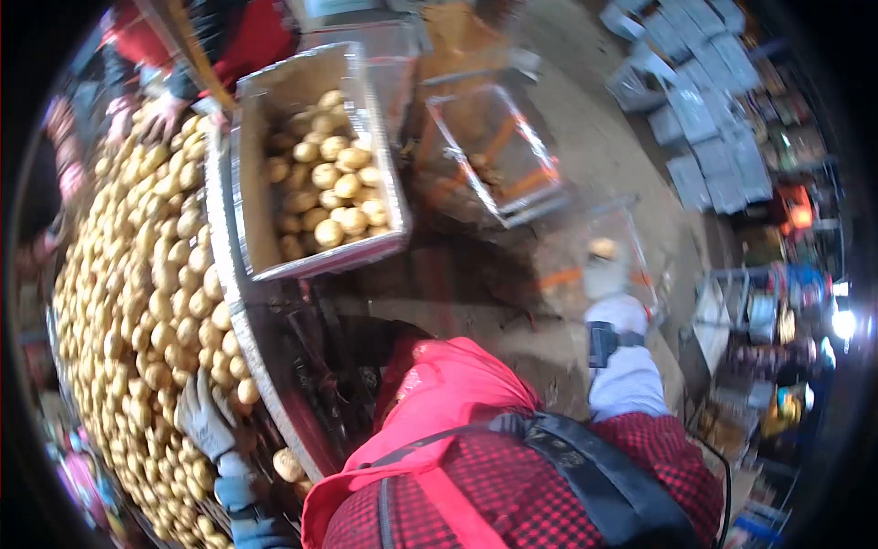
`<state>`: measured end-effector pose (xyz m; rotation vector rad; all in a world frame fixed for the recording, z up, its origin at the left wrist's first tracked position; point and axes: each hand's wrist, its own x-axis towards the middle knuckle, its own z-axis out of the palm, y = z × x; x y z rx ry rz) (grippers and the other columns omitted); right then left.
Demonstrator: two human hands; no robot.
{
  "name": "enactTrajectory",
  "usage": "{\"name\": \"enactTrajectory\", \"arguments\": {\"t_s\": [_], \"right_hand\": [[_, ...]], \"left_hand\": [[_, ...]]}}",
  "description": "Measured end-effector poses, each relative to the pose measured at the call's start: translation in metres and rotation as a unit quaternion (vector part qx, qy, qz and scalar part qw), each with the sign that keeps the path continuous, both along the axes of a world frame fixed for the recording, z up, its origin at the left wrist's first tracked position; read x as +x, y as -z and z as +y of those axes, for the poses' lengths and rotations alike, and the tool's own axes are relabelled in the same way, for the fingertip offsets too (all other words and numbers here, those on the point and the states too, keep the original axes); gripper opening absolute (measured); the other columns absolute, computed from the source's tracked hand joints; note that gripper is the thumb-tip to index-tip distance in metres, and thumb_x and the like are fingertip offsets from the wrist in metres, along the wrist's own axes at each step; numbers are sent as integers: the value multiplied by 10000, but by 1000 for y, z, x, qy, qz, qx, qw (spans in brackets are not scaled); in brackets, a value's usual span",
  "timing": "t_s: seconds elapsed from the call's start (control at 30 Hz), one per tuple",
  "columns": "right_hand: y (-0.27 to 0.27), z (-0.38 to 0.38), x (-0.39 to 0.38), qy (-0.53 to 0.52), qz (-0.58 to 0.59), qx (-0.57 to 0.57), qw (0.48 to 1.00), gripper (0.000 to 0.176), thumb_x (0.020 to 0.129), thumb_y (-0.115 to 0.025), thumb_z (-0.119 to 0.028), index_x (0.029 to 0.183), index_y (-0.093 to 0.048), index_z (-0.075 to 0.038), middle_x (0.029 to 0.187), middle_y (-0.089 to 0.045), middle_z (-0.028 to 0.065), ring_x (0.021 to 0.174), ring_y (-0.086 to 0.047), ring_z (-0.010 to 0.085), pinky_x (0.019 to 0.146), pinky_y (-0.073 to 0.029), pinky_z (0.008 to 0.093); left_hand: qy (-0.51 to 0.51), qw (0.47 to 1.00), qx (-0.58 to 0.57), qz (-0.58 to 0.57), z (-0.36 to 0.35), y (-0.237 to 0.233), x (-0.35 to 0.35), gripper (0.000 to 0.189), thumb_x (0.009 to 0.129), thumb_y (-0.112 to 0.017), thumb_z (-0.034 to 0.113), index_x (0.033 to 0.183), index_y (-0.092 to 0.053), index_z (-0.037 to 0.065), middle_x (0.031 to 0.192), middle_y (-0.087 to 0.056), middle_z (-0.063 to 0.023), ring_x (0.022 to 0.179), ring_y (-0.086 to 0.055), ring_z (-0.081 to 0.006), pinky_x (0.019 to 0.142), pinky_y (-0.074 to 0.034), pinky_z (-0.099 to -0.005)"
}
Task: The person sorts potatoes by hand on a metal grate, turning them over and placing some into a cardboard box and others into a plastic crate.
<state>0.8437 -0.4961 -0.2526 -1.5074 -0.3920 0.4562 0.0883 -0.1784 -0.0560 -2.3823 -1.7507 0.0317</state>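
My left hand (206,417), in a grey glove, rests at the lower edge of a large heap of potatoes (137,302), its fingers spread against them. Out to the right, my right hand (605,276) is gloved too and somewhat blurred, with a single potato (602,248) at its fingertips. Below that hand hangs a see-through crate or bag with orange marks (558,279), also blurred. Between my hands, a cardboard box (384,188) on the edge of the heap's table holds several potatoes.
Another person's hands (163,117) touch the heap at the upper left. A clear-walled crate (535,206) with a few potatoes stands beyond the box. Grey packages (713,119) lie stacked at the upper right. Shelves of goods line the right side. A metal table rim (240,311) borders the heap.
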Motion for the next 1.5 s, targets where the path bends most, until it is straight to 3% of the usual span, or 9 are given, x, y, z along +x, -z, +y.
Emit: {"name": "enactTrajectory", "arguments": {"t_s": [0.03, 0.1, 0.23, 0.47, 0.63, 0.9, 1.17, 1.27, 1.5], "right_hand": [[-33, -7, 10, 189, 251, 112, 943, 369, 1082, -470, -397, 1251, -636, -114, 1166, -687, 43, 1046, -666, 208, 983, -534, 386], [-42, -44, 29, -199, 30, 83, 976, 489, 1096, -419, -398, 1479, -510, -109, 1394, -617, 65, 1183, -633, 203, 1013, -542, 367], [-89, 89, -62, -61, 273, 10, 960, 534, 1106, -433, -215, 1621, -342, -106, 1602, -440, 196, 1407, -515, 318, 1024, -567, 370], [-191, 328, -294, -595, 155, 47, 787, 738, 1042, -604, -411, 1632, -316, -74, 1541, -473, 218, 1177, -641, 266, 960, -564, 324], [-227, 353, -453, -697, 402, -44, 593, 624, 1073, -582, -349, 1589, -379, -64, 1461, -560, 188, 1128, -655, 226, 839, -542, 288], [-240, 322, -558, -848, 206, -114, 475, 520, 1065, -571, -176, 1542, -446, -12, 1410, -608, 164, 1080, -673, 185, 873, -572, 286], [-235, 328, -565, -806, 296, -131, 496, 544, 1070, -574, -199, 1555, -415, -11, 1378, -627, 208, 1078, -699, 205, 825, -579, 291], [-228, 330, -563, -726, 320, -104, 600, 527, 1087, -541, -248, 1548, -426, -20, 1367, -637, 186, 985, -681, 173, 842, -569, 286], [-245, 361, -534, -673, 286, -58, 680, 589, 1082, -549, -359, 1565, -405, -54, 1389, -587, 175, 1080, -658, 249, 910, -570, 361]], "left_hand": [[12, 1000, -5, -6, 4, 8, -15, 464, 1020, -550, 285, 1459, -601, 145, 1443, -598, -168, 1343, -532, -382, 1174, -353, -519], [13, 1000, 3, -28, 4, 16, -23, 497, 940, -637, 274, 1426, -621, 172, 1426, -605, -149, 1332, -547, -357, 1171, -363, -530], [9, 996, 12, -92, 1, -14, 3, 476, 947, -660, 326, 1391, -634, 157, 1395, -617, -137, 1297, -549, -371, 1181, -351, -570], [-75, 968, 31, -237, -71, -79, -47, 700, 925, -720, 429, 1512, -526, 101, 1488, -557, -229, 1397, -504, -413, 1191, -370, -511], [-292, 932, -37, -210, -216, -99, -85, 969, 844, -767, 572, 1596, -395, 89, 1538, -502, -242, 1428, -475, -421, 1200, -373, -499], [-405, 842, -193, -299, -301, -80, -15, 1041, 758, -850, 427, 1613, -346, 112, 1443, -522, -250, 1316, -546, -420, 1112, -456, -492], [-336, 878, -155, -304, -206, -51, 16, 904, 756, -872, 288, 1557, -469, 175, 1270, -537, -210, 1080, -638, -427, 967, -542, -514], [-241, 914, -68, -319, -121, -26, 4, 876, 789, -849, 243, 1570, -461, 157, 1234, -602, -216, 1001, -667, -432, 927, -551, -503], [-184, 887, 125, -403, -38, -80, -69, 796, 887, -792, 345, 1568, -453, 112, 1540, -518, -204, 1461, -446, -388, 1235, -341, -454]]}}
